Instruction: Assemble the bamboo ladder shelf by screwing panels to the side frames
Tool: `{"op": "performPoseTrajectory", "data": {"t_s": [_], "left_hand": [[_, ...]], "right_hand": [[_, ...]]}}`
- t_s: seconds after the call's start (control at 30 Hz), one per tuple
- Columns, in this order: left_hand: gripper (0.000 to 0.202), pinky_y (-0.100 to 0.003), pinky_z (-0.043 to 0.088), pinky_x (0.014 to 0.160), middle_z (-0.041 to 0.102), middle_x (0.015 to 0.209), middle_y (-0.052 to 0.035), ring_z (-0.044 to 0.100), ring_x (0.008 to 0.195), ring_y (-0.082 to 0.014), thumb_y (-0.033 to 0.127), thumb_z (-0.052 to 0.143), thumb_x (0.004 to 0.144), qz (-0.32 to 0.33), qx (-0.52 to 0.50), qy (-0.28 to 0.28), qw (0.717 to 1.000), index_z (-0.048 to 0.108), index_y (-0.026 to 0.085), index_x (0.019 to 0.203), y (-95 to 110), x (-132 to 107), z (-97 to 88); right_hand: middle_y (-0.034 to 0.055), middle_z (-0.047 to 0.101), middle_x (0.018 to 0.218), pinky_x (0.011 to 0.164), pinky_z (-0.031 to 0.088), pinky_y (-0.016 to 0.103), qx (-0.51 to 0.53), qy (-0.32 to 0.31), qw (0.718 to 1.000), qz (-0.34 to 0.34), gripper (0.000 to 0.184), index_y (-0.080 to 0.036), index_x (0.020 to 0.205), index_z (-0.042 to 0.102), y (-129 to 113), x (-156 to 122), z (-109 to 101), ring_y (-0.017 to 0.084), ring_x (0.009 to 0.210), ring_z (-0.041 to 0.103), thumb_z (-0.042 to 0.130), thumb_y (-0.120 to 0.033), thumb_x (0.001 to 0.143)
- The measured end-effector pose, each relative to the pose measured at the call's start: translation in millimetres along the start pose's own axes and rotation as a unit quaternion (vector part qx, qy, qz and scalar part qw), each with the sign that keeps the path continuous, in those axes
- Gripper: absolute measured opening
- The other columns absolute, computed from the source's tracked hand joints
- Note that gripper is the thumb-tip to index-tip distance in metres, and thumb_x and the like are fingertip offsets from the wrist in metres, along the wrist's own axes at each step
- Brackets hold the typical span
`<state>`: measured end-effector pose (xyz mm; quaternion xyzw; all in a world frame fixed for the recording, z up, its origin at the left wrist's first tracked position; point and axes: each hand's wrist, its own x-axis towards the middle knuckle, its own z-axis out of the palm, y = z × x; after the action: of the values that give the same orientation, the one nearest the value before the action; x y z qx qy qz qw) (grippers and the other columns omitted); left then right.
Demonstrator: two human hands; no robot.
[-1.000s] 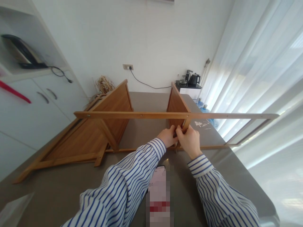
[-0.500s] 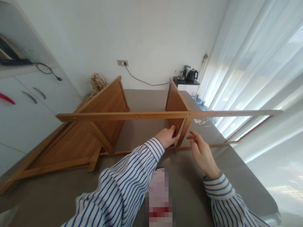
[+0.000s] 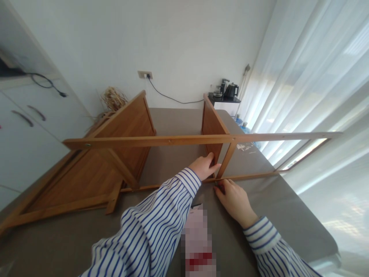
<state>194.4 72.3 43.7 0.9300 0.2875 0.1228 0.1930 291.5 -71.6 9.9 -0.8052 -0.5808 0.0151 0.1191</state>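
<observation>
A wooden shelf frame (image 3: pixel 170 141) lies on its side across the grey-brown table, with wooden panels standing up from it. My left hand (image 3: pixel 204 167) reaches in behind the top rail and is closed on the lower edge of the right wooden panel (image 3: pixel 215 122), beside the short crosspiece (image 3: pixel 226 159). Its fingertips are partly hidden behind the panel. Just below that joint, my right hand (image 3: pixel 235 200) pinches a small metal screw (image 3: pixel 216 184) at the lower rail (image 3: pixel 248 177). The fingers cover most of the screw.
Another wooden panel (image 3: pixel 123 123) stands at the left, with a slanted frame section (image 3: pixel 72 181) in front. A pixelated sheet (image 3: pixel 197 227) lies near me. Small white scraps (image 3: pixel 244 147) are at the table's right. A kettle (image 3: pixel 231 91) stands behind; curtains (image 3: pixel 302 77) hang to the right.
My right hand has moved left and down from beside the crosspiece and closed at the screw on the lower rail. My left hand stays on the panel. The view has shifted slightly.
</observation>
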Motion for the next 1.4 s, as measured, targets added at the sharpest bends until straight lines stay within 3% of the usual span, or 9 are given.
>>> {"op": "performPoseTrajectory", "data": {"t_s": [0.37, 0.6, 1.4], "left_hand": [[0.039, -0.028, 0.047, 0.063, 0.067, 0.086, -0.0073, 0.065, 0.077, -0.0226, 0.054, 0.033, 0.087, 0.003, 0.016, 0.000, 1.000, 0.047, 0.019, 0.100, 0.4, -0.3, -1.0], [0.038, -0.028, 0.047, 0.066, 0.067, 0.088, -0.0071, 0.065, 0.080, -0.0220, 0.052, 0.035, 0.087, -0.012, 0.008, -0.005, 1.000, 0.048, 0.019, 0.101, 3.8, -1.6, -4.0], [0.039, -0.027, 0.043, 0.055, 0.066, 0.078, -0.0054, 0.064, 0.069, -0.0213, 0.055, 0.031, 0.086, 0.020, 0.003, 0.026, 0.999, 0.049, 0.020, 0.092, -0.2, -0.3, -0.8]], "right_hand": [[0.0035, 0.063, 0.080, 0.063, 0.036, 0.026, 0.005, 0.015, 1.000, -0.006, 0.018, -0.020, 0.082, 0.057, -2.7, -0.1, 4.7, 0.017, 0.075, 0.060, 0.042, -0.029, 0.087], [0.0045, 0.064, 0.083, 0.065, 0.037, 0.026, 0.011, 0.012, 1.000, -0.009, 0.020, -0.019, 0.083, 0.058, -2.8, 0.3, 6.1, 0.016, 0.077, 0.060, 0.041, -0.028, 0.088], [0.0064, 0.062, 0.086, 0.062, 0.038, 0.025, -0.038, 0.028, 0.998, -0.040, 0.023, -0.018, 0.088, 0.054, -3.6, -5.4, 6.0, 0.016, 0.078, 0.060, 0.034, -0.027, 0.092]]}}
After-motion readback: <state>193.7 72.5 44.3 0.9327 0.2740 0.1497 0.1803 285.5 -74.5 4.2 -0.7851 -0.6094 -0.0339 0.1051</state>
